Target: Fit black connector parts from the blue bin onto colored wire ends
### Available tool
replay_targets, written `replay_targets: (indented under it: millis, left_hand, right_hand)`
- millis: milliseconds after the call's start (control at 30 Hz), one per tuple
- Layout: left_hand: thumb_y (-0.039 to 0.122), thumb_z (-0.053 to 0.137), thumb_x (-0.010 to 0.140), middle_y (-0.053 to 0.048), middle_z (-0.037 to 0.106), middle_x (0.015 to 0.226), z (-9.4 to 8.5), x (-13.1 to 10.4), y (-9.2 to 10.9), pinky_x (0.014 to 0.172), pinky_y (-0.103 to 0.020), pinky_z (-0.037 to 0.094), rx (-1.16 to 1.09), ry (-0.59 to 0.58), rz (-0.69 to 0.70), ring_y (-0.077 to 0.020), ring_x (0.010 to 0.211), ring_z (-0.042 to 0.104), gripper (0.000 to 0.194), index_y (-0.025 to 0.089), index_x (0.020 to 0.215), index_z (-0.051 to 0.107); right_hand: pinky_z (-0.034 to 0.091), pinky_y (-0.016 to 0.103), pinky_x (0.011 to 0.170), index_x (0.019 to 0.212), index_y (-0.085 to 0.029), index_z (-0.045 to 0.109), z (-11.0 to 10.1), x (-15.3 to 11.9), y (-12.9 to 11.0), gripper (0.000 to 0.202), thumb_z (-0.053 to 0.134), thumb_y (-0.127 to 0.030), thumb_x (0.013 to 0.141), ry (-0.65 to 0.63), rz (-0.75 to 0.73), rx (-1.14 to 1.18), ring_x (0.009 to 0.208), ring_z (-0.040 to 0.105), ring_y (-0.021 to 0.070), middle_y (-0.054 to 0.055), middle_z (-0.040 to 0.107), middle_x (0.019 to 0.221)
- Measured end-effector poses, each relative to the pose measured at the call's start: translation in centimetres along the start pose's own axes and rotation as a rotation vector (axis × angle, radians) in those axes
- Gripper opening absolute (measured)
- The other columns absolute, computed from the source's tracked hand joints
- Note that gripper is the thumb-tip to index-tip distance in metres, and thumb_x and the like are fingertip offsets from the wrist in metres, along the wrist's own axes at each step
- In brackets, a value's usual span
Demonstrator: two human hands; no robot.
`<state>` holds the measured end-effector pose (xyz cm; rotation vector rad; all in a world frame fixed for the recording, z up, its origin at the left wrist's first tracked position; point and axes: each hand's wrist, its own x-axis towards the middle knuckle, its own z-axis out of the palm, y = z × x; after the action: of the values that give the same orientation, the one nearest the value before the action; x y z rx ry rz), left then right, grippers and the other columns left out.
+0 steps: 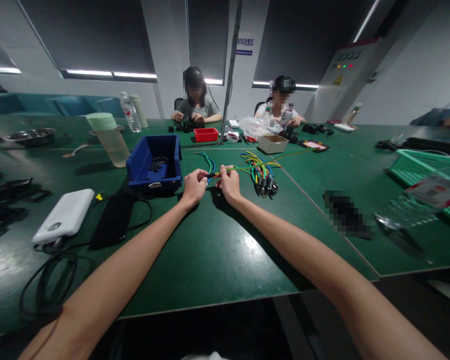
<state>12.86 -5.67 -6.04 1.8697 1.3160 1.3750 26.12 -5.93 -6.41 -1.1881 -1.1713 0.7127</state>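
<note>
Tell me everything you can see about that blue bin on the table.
The blue bin looks like plastic, with an open top, a low front wall and taller sides. A small pale patch marks the front. It stands upright on the green table, close to the person's left hand and a green-lidded bottle. Small dark pieces lie inside, too small to identify.

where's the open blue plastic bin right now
In the head view, the open blue plastic bin stands left of centre on the green tabletop, between the pale-green-lidded clear bottle and the person's left hand.
</note>
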Motion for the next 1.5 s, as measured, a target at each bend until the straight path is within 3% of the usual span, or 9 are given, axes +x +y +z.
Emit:
replay_targets:
  millis: [533,1500]
  left_hand:
    - [0.01,0.055,0.077,-0.006,0.07,0.09,-0.5,-0.6,1.4,0.083,-0.031,0.05,0.137,-0.08,0.114,-0.0178,0.082,0.065,0.022,0.016,0.094,0.066]
    - [0.007,0.052,0.077,-0.007,0.071,0.095,-0.4,-0.4,1.1,0.085,-0.031,0.052,0.014,-0.092,0.086,-0.0165,0.084,0.066,0.022,0.015,0.094,0.065]
  right_hand:
    - [0.04,0.02,0.042,0.076,-0.018,0.054,0.0,0.0,0.0,0.04,0.048,-0.058,0.083,0.025,0.039,-0.027,0.043,0.057,0.0118,-0.001,0.061,0.057]
    - [0.041,0.021,0.041,0.076,-0.019,0.053,-0.1,-0.1,-0.2,0.037,0.047,-0.055,0.084,0.079,0.028,-0.003,0.043,0.057,0.0122,-0.002,0.058,0.056]
